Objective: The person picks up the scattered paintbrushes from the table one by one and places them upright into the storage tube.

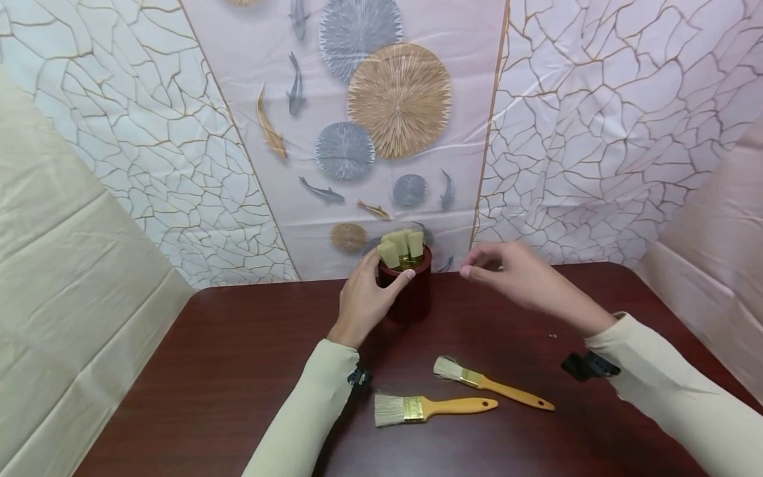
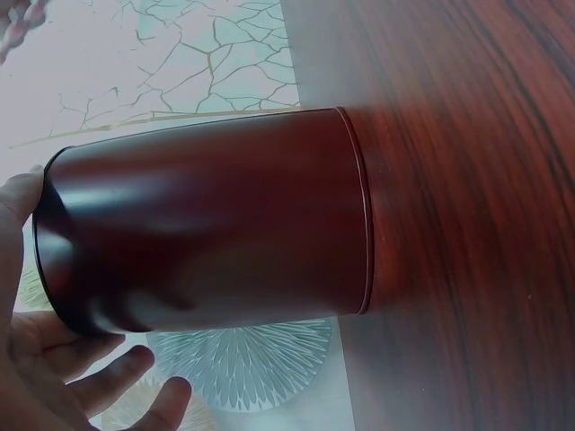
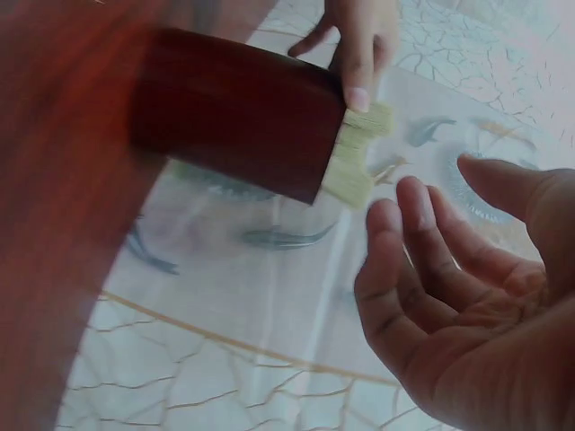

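A dark red cylindrical holder stands upright near the table's back edge. Several paintbrushes are in it with their pale bristles up; their handles are hidden inside. My left hand grips the holder at its rim, thumb on the near side and fingers around the left; the left wrist view shows the lower fingers loosely spread. To the right of the holder, my right hand hovers above the table, holding nothing. Its fingers are loosely bent near the bristles in the right wrist view.
Two more paintbrushes lie in front of the holder: a wide one and a narrower one, both with yellow handles. The dark wooden table ends at a patterned cloth behind, and plain beige cloth hangs at the sides.
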The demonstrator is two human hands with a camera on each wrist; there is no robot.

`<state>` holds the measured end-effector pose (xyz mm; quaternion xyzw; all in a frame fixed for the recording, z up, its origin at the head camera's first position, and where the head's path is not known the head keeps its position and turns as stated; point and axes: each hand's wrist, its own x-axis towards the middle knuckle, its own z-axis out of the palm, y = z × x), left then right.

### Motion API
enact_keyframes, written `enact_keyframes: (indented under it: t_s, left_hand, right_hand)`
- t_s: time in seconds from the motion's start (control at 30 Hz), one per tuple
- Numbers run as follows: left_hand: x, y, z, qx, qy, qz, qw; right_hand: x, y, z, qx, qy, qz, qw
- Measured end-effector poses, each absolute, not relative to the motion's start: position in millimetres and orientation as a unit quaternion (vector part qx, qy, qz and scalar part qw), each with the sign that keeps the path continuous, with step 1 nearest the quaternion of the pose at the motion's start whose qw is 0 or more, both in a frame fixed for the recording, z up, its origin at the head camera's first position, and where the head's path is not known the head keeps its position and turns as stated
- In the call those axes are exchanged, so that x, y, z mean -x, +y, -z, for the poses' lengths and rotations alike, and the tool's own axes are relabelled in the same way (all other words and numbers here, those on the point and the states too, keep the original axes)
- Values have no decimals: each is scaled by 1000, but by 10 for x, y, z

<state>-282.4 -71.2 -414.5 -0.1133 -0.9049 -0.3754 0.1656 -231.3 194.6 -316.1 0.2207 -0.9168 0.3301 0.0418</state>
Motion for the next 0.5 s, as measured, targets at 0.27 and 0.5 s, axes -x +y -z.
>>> enact_keyframes:
  t_s: [0.27, 0.5]
  left_hand:
    - [2830, -725, 4150, 118, -903, 379, 164]
    - [2822, -712, 4163, 117, -900, 382, 171]
  right_hand:
    - [2127, 2200, 3498, -222, -902, -367, -55]
    - [2102, 2213, 3919, -236, -887, -378, -119]
